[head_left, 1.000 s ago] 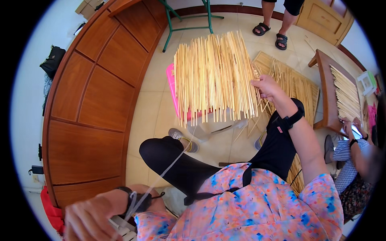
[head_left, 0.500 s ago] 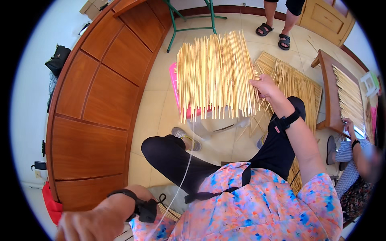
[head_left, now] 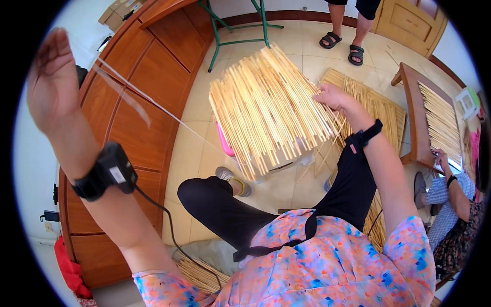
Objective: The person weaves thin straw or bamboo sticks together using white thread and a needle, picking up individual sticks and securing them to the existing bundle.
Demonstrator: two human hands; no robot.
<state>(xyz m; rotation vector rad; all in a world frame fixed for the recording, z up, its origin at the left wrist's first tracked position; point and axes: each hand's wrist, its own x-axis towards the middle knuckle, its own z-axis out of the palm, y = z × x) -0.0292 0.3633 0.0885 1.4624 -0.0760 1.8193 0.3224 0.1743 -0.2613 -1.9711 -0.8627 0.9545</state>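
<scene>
My right hand (head_left: 332, 97) is closed on the right edge of a mat of thin straw-coloured sticks (head_left: 271, 105), which tilts over a pink stool (head_left: 225, 140) mostly hidden beneath it. My left hand (head_left: 51, 84) is raised at the far left with palm showing and fingers mostly extended. Close to its right, a white string (head_left: 163, 108) slants from the mat's left side up toward the hand, with a blurred tail hanging back. No contact between string and fingers shows.
A larger stick mat (head_left: 391, 115) with loose sticks lies on the floor at right. Wooden cabinets (head_left: 138, 117) line the left, near a green metal frame (head_left: 238, 38). A person in sandals (head_left: 342, 41) stands ahead; another person's hand (head_left: 441, 158) touches a stick mat on a low table (head_left: 409, 102).
My left hand has swung from the lower left to the upper left, and its fist has opened out. The string now slants up leftward. The mat has turned and tilted, its lower left corner nearer.
</scene>
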